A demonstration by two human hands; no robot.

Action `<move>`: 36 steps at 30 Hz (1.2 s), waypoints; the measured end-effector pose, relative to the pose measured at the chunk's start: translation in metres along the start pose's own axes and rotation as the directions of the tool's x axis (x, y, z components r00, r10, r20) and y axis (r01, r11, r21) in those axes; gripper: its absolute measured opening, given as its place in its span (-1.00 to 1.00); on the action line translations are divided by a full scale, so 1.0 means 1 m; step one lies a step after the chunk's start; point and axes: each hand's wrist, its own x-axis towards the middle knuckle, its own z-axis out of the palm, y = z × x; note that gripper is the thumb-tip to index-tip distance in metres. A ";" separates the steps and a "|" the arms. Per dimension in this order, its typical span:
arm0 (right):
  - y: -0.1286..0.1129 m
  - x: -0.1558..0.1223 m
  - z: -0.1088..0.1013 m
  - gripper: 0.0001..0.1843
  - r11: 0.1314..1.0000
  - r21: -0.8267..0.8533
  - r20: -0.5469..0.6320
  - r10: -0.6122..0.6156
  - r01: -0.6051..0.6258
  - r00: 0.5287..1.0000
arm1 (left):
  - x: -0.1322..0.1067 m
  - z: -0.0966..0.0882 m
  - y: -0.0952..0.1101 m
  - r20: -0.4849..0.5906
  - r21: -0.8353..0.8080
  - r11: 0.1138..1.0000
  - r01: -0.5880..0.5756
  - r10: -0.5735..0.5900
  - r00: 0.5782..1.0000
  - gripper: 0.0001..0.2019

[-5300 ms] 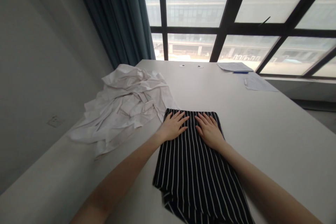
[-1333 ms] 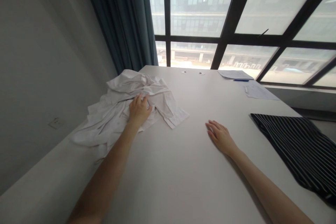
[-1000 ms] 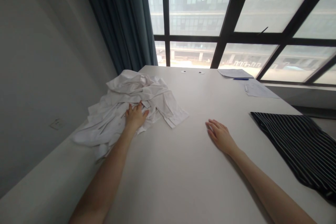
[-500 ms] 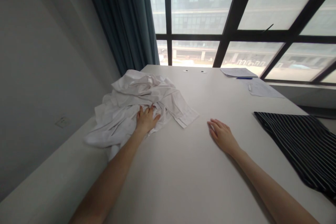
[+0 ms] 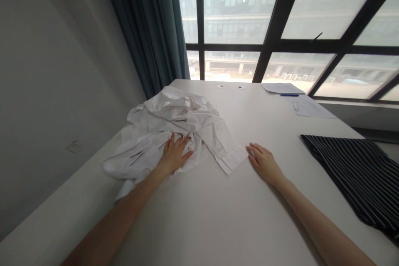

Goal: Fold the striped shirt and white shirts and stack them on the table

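A crumpled white shirt (image 5: 199, 112) lies in a heap on the left of the white table (image 5: 215, 224). One sleeve, with its cuff, reaches out from the heap toward the right. My left hand (image 5: 175, 153) lies on the near part of the heap, fingers spread and pressed into the folds. On the bare tabletop to the right rests my right hand (image 5: 262, 162), palm down with its fingers stretched out. Its fingertips are close beside the cuff, and nothing is in it.
A black and white striped cloth (image 5: 355, 174) lies at the right edge. Papers (image 5: 282, 88) and a blue pen (image 5: 289, 95) are at the far right. A wall (image 5: 62, 70) bounds the left side; a dark blue curtain (image 5: 149, 29) hangs behind, beside the window.
My left hand has moved slightly nearer and to the right, dragging the white shirt along. The sleeve's cuff has slid closer to my right hand, which has stayed in place.
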 end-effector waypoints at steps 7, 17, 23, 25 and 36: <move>0.005 -0.002 0.001 -0.56 1.000 0.018 0.022 -0.021 0.020 1.000 | -0.004 0.000 -0.022 0.013 -0.044 0.991 -0.127 0.127 0.992 -0.34; 0.010 -0.002 0.000 -0.58 0.989 0.147 -0.015 -0.007 0.009 1.000 | -0.001 -0.020 -0.089 0.133 -0.076 0.931 -0.358 0.366 0.921 -0.36; 0.006 -0.002 -0.003 -0.59 0.991 0.131 -0.022 -0.007 0.010 1.000 | 0.004 -0.027 -0.117 0.137 -0.030 0.936 -0.350 0.350 0.927 -0.35; 0.005 -0.002 -0.003 -0.59 0.993 0.116 -0.023 -0.011 0.013 1.000 | 0.004 -0.028 -0.122 0.137 -0.035 0.942 -0.333 0.334 0.932 -0.38; -0.005 -0.001 -0.007 -0.59 0.999 0.037 -0.011 0.023 -0.023 1.000 | 0.047 -0.097 -0.117 0.014 -0.362 0.932 0.023 -0.019 1.000 -0.65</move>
